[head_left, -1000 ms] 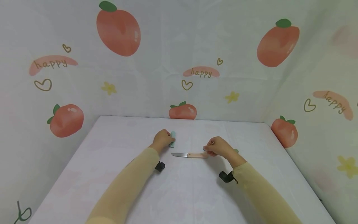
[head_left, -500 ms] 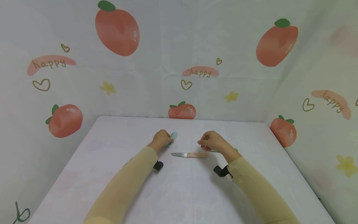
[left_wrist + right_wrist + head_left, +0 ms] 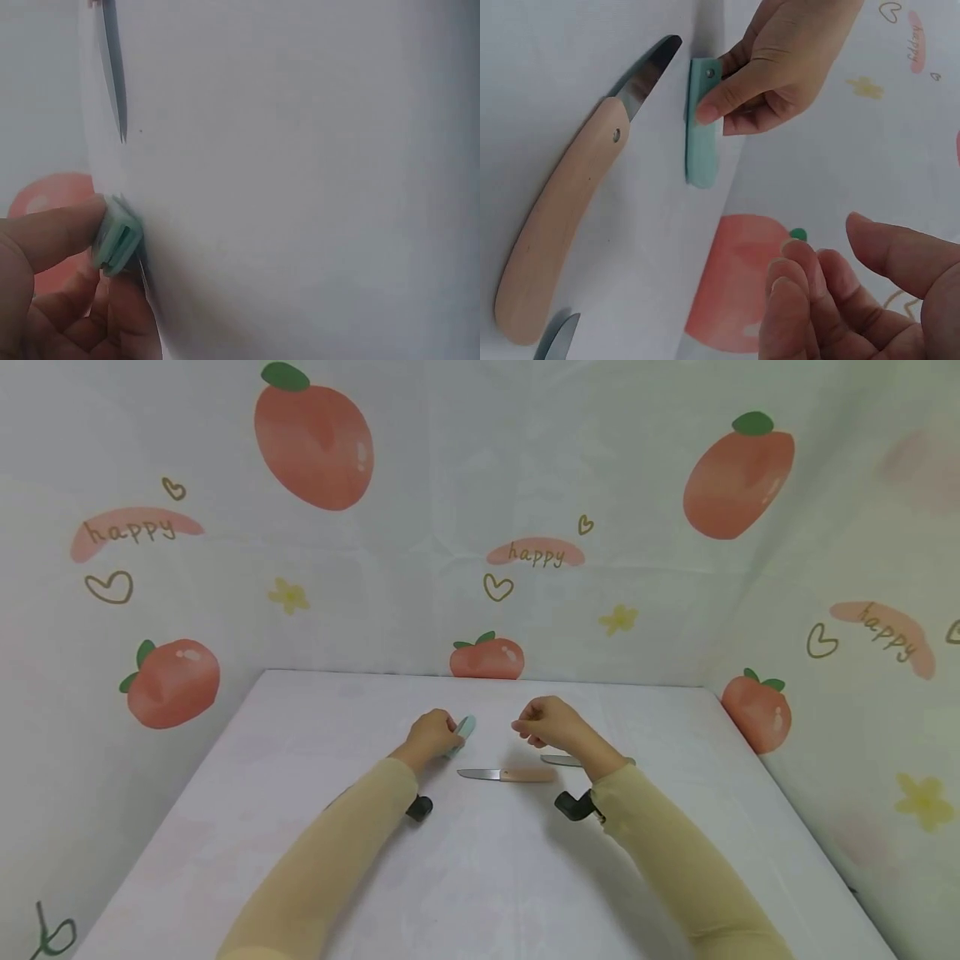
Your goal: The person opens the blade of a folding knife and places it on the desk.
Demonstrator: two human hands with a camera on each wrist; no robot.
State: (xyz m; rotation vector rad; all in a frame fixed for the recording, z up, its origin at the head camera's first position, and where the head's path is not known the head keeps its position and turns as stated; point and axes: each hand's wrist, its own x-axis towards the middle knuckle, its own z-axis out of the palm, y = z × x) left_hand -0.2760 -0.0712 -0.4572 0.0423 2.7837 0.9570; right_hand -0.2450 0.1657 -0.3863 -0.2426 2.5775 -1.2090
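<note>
My left hand [image 3: 432, 735] pinches a mint-green folding knife [image 3: 468, 727] near the far middle of the table. Its handle with a rivet [image 3: 710, 73] shows in the right wrist view, and no blade stands out of it. A slotted end of that folding knife [image 3: 120, 238] faces the left wrist camera. My right hand [image 3: 550, 722] hovers to the right of it with thumb and fingers apart and nothing between them. Nearer to me lies a wooden-handled knife [image 3: 527, 775], blade pointing left. Another knife [image 3: 561, 761] lies partly hidden under my right forearm.
The white-covered table [image 3: 480, 877] ends at a back wall cloth [image 3: 420, 610] printed with red fruit and hearts. A black wrist camera [image 3: 574, 806] sticks out from the right sleeve, and another black camera [image 3: 420, 808] from the left.
My right hand has lifted and moved left and away from me, towards the left hand, uncovering the third knife's blade. The green folding knife has turned slightly in the left fingers.
</note>
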